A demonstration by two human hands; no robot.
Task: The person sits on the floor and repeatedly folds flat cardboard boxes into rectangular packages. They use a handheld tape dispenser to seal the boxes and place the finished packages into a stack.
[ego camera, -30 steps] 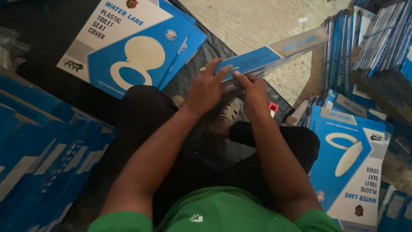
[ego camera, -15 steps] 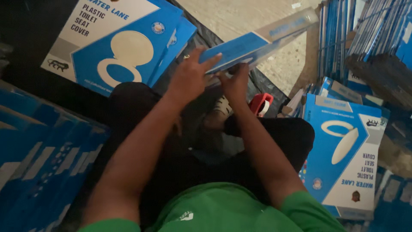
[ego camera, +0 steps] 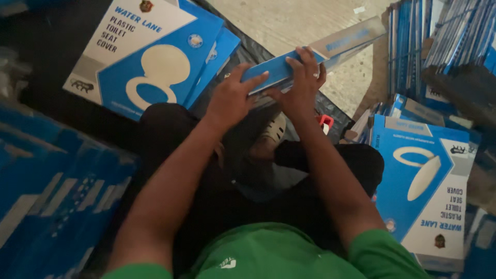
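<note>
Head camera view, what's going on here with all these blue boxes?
A seated person in a green shirt holds a flat blue box edge-on above their lap, with the left hand and right hand gripping its near end. Similar blue-and-white boxes lie on the floor at upper left and at right, with more stacked on edge at upper right.

A flat blue box (ego camera: 310, 59)
It is long and thin, blue with a grey end, seen edge-on, tilted up to the right, held above the lap.
</note>
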